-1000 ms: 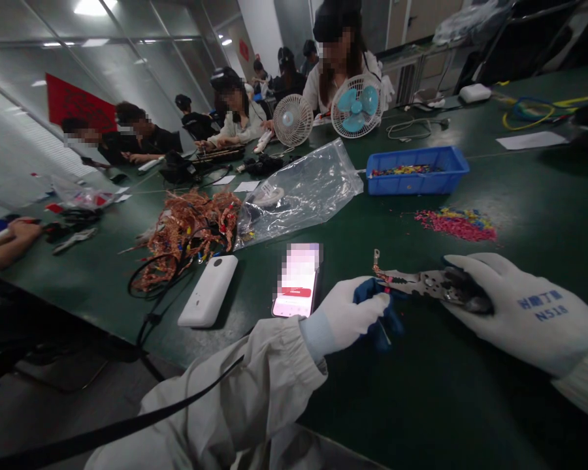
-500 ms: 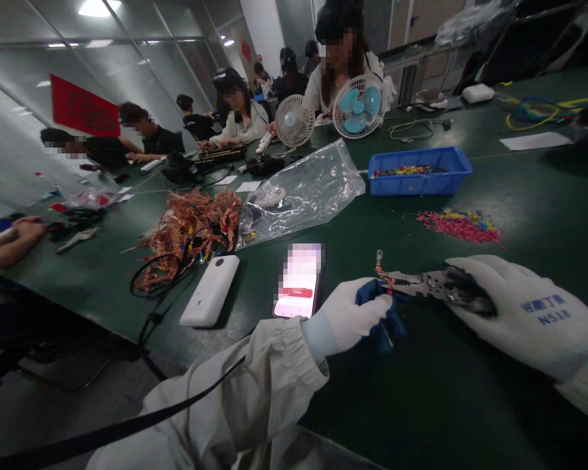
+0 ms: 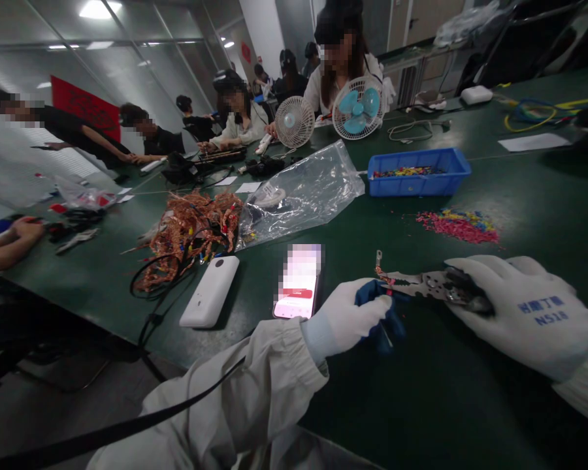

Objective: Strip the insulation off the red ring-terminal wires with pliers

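My left hand [image 3: 355, 315], in a white glove with dark blue finger fronts, is closed on a short copper wire [image 3: 383, 274]. A metal lug [image 3: 379, 257] tops the wire, and a bit of pink sleeving shows beside the fingertips. Held in my gloved right hand [image 3: 524, 313] is a pair of wire strippers [image 3: 434, 286] with dark handles. Their jaws reach left to the pink part of the wire, close to my left fingertips. Whether the jaws are fully closed on it is too small to tell.
A pile of braided copper wires [image 3: 191, 225] lies left, beside a clear plastic bag [image 3: 308, 192]. A white power bank [image 3: 210, 292] and a lit phone [image 3: 298, 281] lie nearer. Behind my right hand are pink, yellow and blue scraps [image 3: 458, 225] and a blue bin [image 3: 419, 184].
Both hands, the wire and the strippers stay almost where they were. At the far left, a person in dark clothes has straightened up and moved left.
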Available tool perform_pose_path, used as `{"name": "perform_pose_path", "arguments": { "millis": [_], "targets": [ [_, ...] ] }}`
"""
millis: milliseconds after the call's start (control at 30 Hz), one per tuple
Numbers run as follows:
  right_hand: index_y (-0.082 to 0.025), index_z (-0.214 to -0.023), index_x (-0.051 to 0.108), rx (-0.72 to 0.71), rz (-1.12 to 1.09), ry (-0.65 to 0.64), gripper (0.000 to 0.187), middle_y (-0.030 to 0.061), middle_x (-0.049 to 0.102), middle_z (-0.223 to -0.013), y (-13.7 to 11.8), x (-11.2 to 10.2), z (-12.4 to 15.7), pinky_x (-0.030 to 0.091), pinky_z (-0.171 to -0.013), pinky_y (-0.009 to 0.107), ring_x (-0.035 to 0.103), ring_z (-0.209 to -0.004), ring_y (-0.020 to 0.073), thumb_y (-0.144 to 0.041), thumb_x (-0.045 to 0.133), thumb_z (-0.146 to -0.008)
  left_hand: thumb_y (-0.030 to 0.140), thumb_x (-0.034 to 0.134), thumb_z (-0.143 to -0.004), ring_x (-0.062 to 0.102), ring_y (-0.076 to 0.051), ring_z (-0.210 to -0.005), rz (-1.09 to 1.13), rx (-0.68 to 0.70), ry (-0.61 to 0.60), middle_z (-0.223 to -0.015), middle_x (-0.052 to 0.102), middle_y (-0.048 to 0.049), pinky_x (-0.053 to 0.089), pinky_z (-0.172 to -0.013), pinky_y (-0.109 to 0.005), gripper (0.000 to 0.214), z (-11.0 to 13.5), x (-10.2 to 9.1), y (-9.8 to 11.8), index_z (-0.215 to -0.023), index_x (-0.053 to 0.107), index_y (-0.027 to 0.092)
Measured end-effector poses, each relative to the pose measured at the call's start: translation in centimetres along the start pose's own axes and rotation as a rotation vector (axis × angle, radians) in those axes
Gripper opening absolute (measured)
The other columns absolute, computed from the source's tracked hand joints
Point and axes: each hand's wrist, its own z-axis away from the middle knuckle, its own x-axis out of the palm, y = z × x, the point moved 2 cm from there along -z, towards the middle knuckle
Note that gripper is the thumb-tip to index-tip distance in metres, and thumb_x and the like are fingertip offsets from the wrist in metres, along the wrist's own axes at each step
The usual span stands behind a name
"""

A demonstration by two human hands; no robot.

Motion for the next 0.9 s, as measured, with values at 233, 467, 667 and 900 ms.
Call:
{"name": "perform_pose_path", "arguments": {
  "millis": [233, 467, 667, 900],
  "targets": [
    [-0.025, -0.121, 0.071, -0.060, 0.013, 0.078, 0.056, 0.0088, 0.078, -0.115, 0.15, 0.34, 0.08, 0.058, -0.070, 0.050, 0.066, -0.093, 0.0332, -0.060, 0.045, -0.086, 0.030, 0.065, -0.102, 0.068, -0.015, -0.073, -0.026, 0.010, 0.024, -0.087, 0.069, -0.0042, 0.056, -0.073, -0.031, 0.027, -0.07, -0.09, -0.22, -0.122, 0.068, 0.012],
    [-0.026, -0.125, 0.069, -0.070, 0.027, 0.081, 0.056, 0.0090, 0.077, -0.116, 0.23, 0.48, 0.19, 0.057, -0.068, 0.050, 0.065, -0.092, 0.0340, -0.060, 0.044, -0.088, 0.027, 0.065, -0.102, 0.070, -0.016, -0.075, -0.016, -0.037, 0.025, -0.090, 0.071, -0.0049, 0.057, -0.076, -0.032, 0.025, 0.19, 0.08, 0.46, -0.121, 0.068, 0.012],
    [-0.026, -0.119, 0.069, -0.070, 0.000, 0.096, 0.052, 0.0090, 0.077, -0.113, 0.24, 0.68, 0.28, 0.056, -0.069, 0.050, 0.065, -0.092, 0.0334, -0.059, 0.046, -0.086, 0.026, 0.063, -0.103, 0.070, -0.015, -0.072, -0.009, -0.043, 0.049, -0.086, 0.070, -0.0044, 0.057, -0.075, -0.032, 0.026, 0.16, 0.11, 0.24, -0.123, 0.068, 0.011],
    [-0.027, -0.110, 0.071, -0.033, -0.005, 0.037, 0.049, 0.0080, 0.077, -0.107, 0.03, 0.28, -0.06, 0.054, -0.068, 0.049, 0.063, -0.088, 0.0322, -0.060, 0.046, -0.084, 0.030, 0.066, -0.102, 0.070, -0.016, -0.076, -0.009, -0.028, 0.034, -0.088, 0.072, -0.0054, 0.059, -0.080, -0.035, 0.030, 0.00, -0.19, -0.26, -0.126, 0.068, 0.013]
  ]
}}
